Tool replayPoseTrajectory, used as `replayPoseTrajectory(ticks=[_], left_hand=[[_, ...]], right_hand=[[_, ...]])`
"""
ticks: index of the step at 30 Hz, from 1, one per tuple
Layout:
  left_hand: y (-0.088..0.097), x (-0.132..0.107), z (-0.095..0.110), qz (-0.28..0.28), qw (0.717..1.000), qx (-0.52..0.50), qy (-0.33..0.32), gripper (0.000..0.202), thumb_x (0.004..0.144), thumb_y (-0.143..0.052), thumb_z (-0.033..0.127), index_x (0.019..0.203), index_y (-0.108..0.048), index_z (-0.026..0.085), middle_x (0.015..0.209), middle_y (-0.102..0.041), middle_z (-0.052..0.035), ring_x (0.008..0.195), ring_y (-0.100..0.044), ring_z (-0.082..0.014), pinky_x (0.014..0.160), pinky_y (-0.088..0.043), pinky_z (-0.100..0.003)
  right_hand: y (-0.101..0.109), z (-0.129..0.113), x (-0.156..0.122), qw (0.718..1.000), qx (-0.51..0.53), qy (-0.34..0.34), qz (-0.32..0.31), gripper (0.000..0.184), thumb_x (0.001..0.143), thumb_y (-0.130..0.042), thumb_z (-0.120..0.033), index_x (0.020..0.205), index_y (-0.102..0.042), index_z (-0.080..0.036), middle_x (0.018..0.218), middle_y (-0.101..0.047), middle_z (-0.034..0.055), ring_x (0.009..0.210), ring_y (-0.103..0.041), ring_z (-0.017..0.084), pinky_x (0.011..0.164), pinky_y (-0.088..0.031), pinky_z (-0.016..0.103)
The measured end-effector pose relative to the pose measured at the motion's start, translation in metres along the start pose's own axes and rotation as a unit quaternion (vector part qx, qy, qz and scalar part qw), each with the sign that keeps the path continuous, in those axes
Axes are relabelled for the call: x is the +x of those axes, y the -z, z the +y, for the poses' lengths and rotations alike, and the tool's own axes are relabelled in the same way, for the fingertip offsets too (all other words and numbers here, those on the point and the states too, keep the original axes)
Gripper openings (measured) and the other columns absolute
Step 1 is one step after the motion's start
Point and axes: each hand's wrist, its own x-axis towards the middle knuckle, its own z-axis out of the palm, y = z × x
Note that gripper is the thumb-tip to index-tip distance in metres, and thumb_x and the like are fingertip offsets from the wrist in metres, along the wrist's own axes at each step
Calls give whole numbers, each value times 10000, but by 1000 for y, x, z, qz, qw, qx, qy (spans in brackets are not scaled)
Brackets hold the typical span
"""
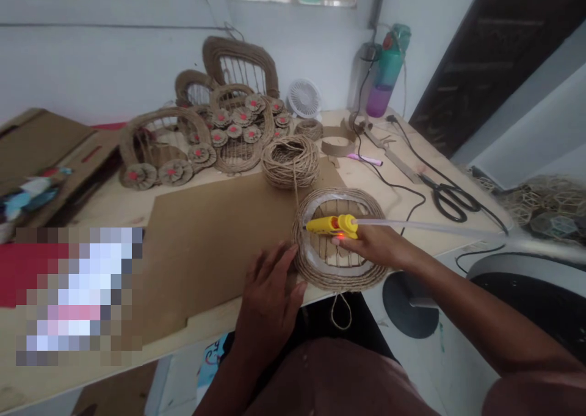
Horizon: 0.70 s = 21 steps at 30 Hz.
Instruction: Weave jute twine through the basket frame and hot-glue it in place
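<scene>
Grips yellow glue gun (pixel 332 225) in right hand (pixel 376 245), fingers curled shut round the handle, nozzle pointing left at the inner left rim of the twine-wrapped oval frame (pixel 348 279). Lays left hand (pixel 270 294) flat and open on the cardboard sheet (pixel 206 239), holding nothing, fingertips touching the frame's outer left edge. Places the frame at the near edge of the table (pixel 394 166), partly on the cardboard, just in front of the twine ball (pixel 290 160); cannot tell for sure whether the strand (pixel 296 190) from ball to frame is taut. Shows a loose twine loop (pixel 341 313) hanging below the table edge.

Looks like gluing twine onto the rim. To do it well:
- Hold the nozzle low and close to the rim, squeezing out short thin beads, not blobs.
- Press the frame down with the left hand so it cannot slide off the edge, but pull fingertips back from the nozzle; hot glue probably burns.
- Lay twine snug against the last wrap at once, before the glue sets.
- Mind the long glue stick (pixel 412 225) jutting from the back of the gun and the black cord (pixel 394 187) trailing right; avoid snagging the scissors (pixel 451 199).
- Feed slack from the ball so the wrap stays even.

Leaves finished rosette baskets (pixel 233 126), small fan (pixel 304 97) and bottle (pixel 389 68) well apart at the back.
</scene>
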Motion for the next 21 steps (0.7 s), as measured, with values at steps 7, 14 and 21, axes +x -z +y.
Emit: replayPoseTrajectory(ticks=[7, 14, 21], left_hand=[[0, 0, 0, 2, 1000, -3, 0, 455, 935, -415, 227, 1386, -395, 162, 1306, -627, -123, 1309, -501, -259, 1106, -351, -475], [0, 0, 0, 2, 1000, -10, 6, 445, 935, -411, 219, 1375, -402, 149, 1307, -619, -131, 1323, -480, -257, 1115, -341, -474], [-1, -1, 0, 1, 1000, -13, 4, 451, 935, -416, 215, 1378, -398, 136, 1311, -614, -131, 1331, -466, -255, 1132, -313, -473]], right_hand=[[2, -3, -5, 999, -14, 12, -47, 345, 941, -512, -439, 930, -696, -147, 772, -676, 66, 678, -596, 181, 597, -370, 260], [4, 0, -6, 998, -41, 50, -25, 362, 938, -505, -464, 830, -680, -166, 822, -667, 73, 712, -582, 183, 621, -385, 271], [5, 0, -8, 998, -3, 9, -59, 369, 947, -492, -467, 815, -652, -162, 744, -649, 46, 654, -569, 162, 575, -373, 254]])
